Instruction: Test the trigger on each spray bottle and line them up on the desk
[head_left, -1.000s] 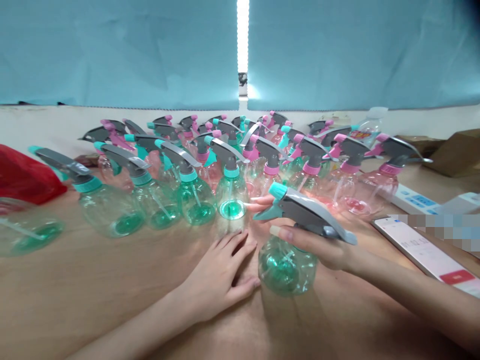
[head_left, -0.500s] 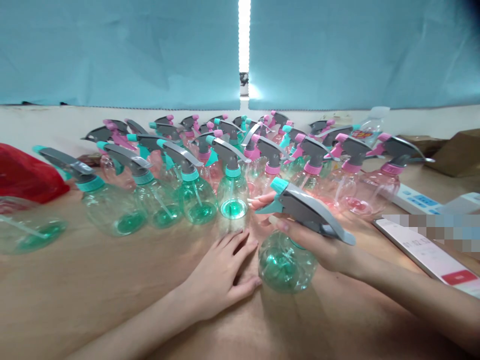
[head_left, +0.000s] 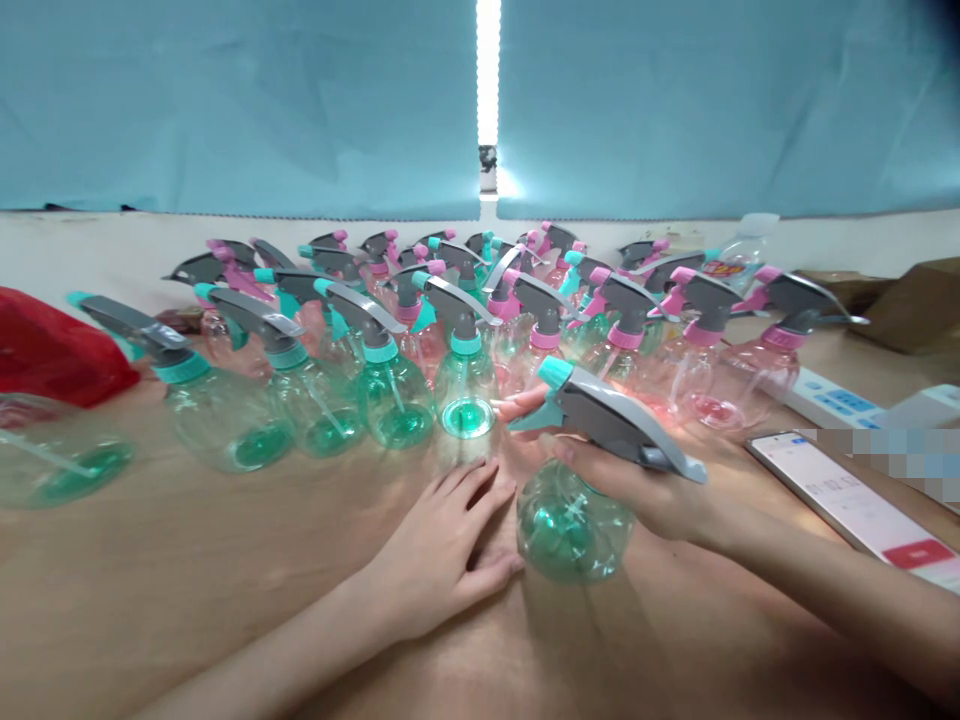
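My right hand [head_left: 622, 480] is wrapped round the neck of a green spray bottle [head_left: 574, 525], under its grey trigger head with a teal nozzle. Its fingers reach to the teal trigger, and the bottle tilts a little. Flat on the table, my left hand [head_left: 457, 545] lies beside this bottle with its fingers stretched out and nothing in it. Just beyond the left fingertips stands another green spray bottle [head_left: 466, 390] with a teal collar.
Rows of green and pink spray bottles [head_left: 394, 395] fill the table's far side. A red bag [head_left: 56, 345] lies at the left. On the right are a phone [head_left: 847, 500], a white power strip [head_left: 832, 400] and a brown box [head_left: 915, 305]. Behind hangs a blue curtain [head_left: 240, 110].
The fingers of my right hand have drawn in slightly at the trigger, and the held bottle's head has shifted a touch. My left hand has stayed in place.
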